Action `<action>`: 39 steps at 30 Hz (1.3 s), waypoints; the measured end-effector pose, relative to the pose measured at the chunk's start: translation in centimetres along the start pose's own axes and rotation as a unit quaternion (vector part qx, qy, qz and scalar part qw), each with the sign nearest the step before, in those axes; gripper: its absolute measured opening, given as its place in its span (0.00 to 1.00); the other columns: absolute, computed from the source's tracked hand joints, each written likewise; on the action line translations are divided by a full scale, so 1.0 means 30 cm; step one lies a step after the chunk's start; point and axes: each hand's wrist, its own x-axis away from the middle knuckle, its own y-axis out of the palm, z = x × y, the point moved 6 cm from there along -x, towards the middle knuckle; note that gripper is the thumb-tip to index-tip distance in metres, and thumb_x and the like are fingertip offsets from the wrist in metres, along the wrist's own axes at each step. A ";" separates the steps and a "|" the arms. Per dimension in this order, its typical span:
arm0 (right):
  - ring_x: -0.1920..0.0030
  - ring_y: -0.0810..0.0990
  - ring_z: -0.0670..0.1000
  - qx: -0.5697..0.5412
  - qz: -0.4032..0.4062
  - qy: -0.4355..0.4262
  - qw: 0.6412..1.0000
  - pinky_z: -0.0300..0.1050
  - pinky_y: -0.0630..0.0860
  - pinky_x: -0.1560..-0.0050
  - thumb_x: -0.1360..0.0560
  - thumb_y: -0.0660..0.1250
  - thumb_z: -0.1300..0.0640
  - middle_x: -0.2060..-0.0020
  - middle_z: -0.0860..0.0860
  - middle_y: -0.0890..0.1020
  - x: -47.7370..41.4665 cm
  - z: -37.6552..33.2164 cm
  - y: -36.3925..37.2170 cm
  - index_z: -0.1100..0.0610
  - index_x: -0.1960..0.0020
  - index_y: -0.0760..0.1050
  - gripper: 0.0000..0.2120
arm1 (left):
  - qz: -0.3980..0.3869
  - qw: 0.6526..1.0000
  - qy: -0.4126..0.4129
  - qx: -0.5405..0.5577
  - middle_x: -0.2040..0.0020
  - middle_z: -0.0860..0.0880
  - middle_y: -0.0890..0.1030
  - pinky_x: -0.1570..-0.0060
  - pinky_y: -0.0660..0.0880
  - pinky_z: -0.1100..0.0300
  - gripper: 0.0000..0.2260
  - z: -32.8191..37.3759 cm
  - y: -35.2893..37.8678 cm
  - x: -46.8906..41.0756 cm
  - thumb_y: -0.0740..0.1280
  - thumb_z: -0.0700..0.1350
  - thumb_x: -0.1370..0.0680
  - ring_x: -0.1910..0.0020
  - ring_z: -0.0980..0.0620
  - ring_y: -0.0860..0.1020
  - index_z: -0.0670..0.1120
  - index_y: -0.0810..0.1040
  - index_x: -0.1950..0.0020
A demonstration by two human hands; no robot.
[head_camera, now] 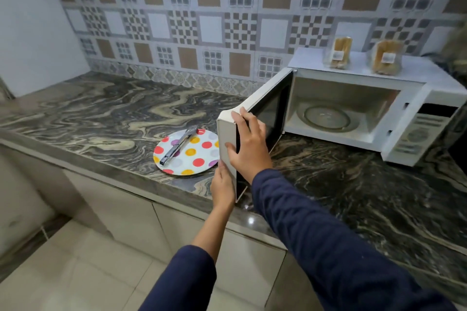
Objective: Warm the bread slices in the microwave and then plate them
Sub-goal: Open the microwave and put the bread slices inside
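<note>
I can read nothing here. The pale label [338,55] on the left bread bag [341,43] and the second label [386,58] on the right bread bag [379,69], both atop the microwave [309,58], are blurred, and the markings on its control panel [417,135] are too small to make out.

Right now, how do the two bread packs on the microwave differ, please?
The left bread pack looks narrow and tall; the right bread pack looks wider and squatter. The left one stands nearer the open door's hinge, the right one nearer the control panel. Both are clear-wrapped, labelled and sit on the microwave.
</note>
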 end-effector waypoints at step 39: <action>0.29 0.64 0.50 0.016 0.018 0.196 0.980 0.40 0.59 0.31 0.20 0.58 0.57 0.30 0.51 0.66 0.168 0.439 -0.932 0.57 0.29 0.64 0.20 | -0.059 0.963 0.263 -0.028 0.31 0.45 0.71 0.33 0.63 0.56 0.18 0.739 0.452 0.378 0.56 0.39 0.20 0.32 0.49 0.68 0.42 0.68 0.30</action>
